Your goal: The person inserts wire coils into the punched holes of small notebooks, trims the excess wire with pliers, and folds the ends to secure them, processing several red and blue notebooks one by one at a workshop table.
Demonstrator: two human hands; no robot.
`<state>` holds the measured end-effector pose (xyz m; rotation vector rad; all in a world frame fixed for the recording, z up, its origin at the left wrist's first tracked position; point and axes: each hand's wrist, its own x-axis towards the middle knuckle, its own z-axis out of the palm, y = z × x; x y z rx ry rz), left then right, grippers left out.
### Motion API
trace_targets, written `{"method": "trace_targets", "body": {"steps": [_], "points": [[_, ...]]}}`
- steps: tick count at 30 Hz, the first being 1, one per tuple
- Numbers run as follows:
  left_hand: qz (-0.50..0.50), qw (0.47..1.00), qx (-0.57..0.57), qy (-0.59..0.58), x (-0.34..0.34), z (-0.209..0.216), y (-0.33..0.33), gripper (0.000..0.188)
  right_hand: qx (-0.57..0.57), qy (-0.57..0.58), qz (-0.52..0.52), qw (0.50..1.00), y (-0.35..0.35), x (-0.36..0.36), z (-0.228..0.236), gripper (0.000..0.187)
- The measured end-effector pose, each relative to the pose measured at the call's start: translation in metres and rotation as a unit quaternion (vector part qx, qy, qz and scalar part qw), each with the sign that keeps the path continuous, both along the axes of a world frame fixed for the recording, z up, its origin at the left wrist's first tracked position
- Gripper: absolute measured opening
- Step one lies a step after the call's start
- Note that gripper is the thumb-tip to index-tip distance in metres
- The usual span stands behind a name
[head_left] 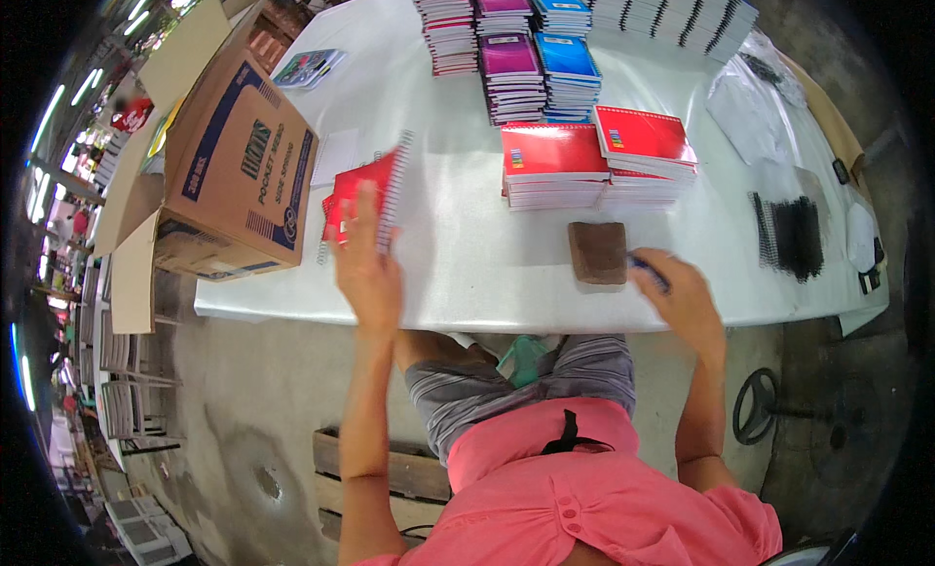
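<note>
My left hand is at the left of the table, its fingers over the red cover of a spiral notebook. The notebook is tilted, its wire edge to the right, and both are smeared by motion. Under it lies another red notebook, partly hidden. My right hand is closed around a small dark blue tool near the front edge; its kind I cannot make out. Just left of that tool lies a brown block, flat on the table.
Red notebooks are stacked beyond the block, with purple and blue stacks behind. An opened cardboard box stands at the left. Black wire spirals lie at the right. A white cover spreads over the table.
</note>
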<state>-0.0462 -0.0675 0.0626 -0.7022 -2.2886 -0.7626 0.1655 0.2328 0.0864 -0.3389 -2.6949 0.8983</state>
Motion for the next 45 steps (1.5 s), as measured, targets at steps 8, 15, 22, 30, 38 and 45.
{"method": "trace_targets", "body": {"steps": [8,15,22,30,38,45], "points": [[-0.094,0.954,0.237,-0.154,-0.113,-0.008,-0.052,0.04,0.4,0.047,-0.159,0.901,0.101,0.028,-0.07,0.039],[-0.234,0.827,0.418,-0.293,-0.11,-0.002,-0.056,0.06,-0.12,0.238,-0.03,0.963,-0.042,-0.057,-0.033,0.038],[-0.404,0.685,0.475,-0.377,-0.098,-0.017,-0.062,0.086,-0.421,0.236,0.219,0.848,-0.145,-0.237,-0.024,0.063],[-0.118,0.794,0.441,-0.402,-0.166,-0.04,-0.111,0.072,0.076,0.389,0.278,0.875,-0.193,-0.312,-0.046,0.018],[-0.088,0.852,0.179,-0.485,-0.16,-0.07,-0.11,0.059,-0.088,0.323,0.092,0.938,-0.194,-0.311,-0.106,0.028],[-0.071,0.893,0.134,-0.424,-0.155,-0.085,-0.084,0.055,-0.122,0.179,0.247,0.944,-0.168,-0.34,-0.115,0.032]]}}
